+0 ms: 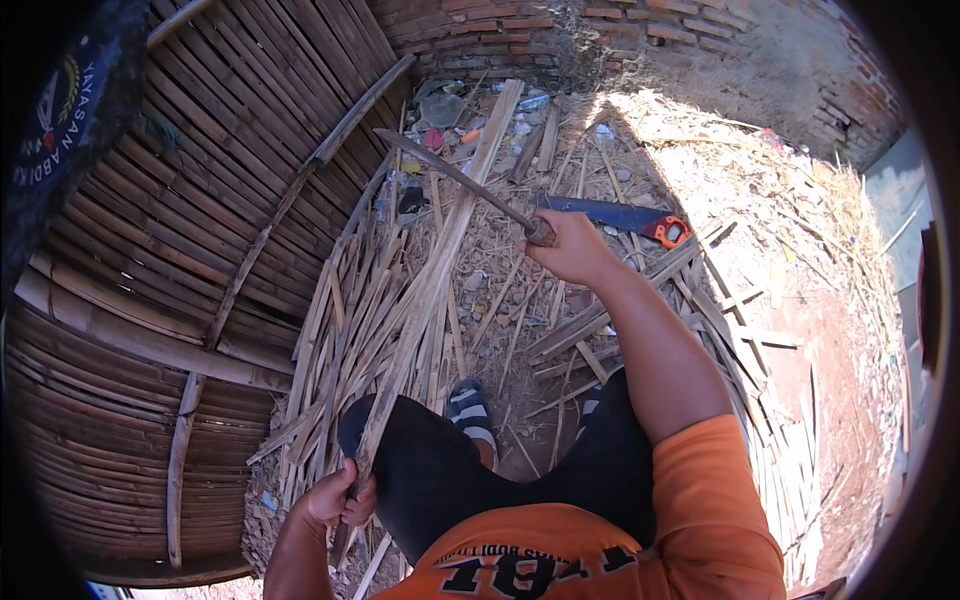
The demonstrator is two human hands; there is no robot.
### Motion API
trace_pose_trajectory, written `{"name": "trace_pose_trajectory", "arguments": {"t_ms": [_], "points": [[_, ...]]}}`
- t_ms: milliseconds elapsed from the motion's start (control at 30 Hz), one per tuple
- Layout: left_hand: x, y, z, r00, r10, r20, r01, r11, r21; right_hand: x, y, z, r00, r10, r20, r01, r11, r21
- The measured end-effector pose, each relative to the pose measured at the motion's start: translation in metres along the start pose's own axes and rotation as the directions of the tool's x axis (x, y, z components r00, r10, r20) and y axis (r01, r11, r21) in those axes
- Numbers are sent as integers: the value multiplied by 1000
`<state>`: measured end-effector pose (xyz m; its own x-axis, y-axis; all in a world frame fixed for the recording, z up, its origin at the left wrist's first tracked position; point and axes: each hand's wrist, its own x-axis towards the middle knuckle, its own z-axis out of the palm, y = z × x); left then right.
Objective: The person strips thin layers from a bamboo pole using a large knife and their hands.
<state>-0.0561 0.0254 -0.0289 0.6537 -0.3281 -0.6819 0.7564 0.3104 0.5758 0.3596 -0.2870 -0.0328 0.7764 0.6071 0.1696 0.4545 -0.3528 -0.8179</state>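
My right hand (572,248) is closed round the handle of a machete (470,185), whose long dark blade points up and to the left. The blade crosses over a long split strip of bamboo or wood (425,290), and I cannot tell whether it touches it. Down at the lower left, my left hand (342,497) grips the near end of that strip. From there the strip slants across my left thigh and away toward the brick wall. A handsaw (615,215) with a blue blade and an orange handle lies just beyond my right hand.
A slatted bamboo panel (230,200) stands along the left. Many split strips (340,330) are heaped beside my left leg. More wooden pieces (580,335) lie by my right leg. Rubble and litter cover the ground up to a brick wall (480,40) at the back.
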Motion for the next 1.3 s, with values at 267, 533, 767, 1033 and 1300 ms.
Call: {"name": "trace_pose_trajectory", "arguments": {"t_ms": [267,533,767,1033,1300], "points": [[5,2,2,1000,9,8,-8,999,-49,-14,-31,27,912,-345,221,395,884,-249],[-14,-3,1,989,13,-150,-4,998,62,-7,-7,13,981,-180,66,189,966,-175],[-56,16,8,900,79,-429,25,972,233,1,27,-28,997,26,-74,-41,979,-200],[-65,23,-12,837,23,-546,127,963,236,-13,-1,-26,998,-18,-63,1,968,-251],[-76,-4,-13,783,62,-619,141,951,275,-1,76,-51,901,246,-359,-298,949,-99]]}}
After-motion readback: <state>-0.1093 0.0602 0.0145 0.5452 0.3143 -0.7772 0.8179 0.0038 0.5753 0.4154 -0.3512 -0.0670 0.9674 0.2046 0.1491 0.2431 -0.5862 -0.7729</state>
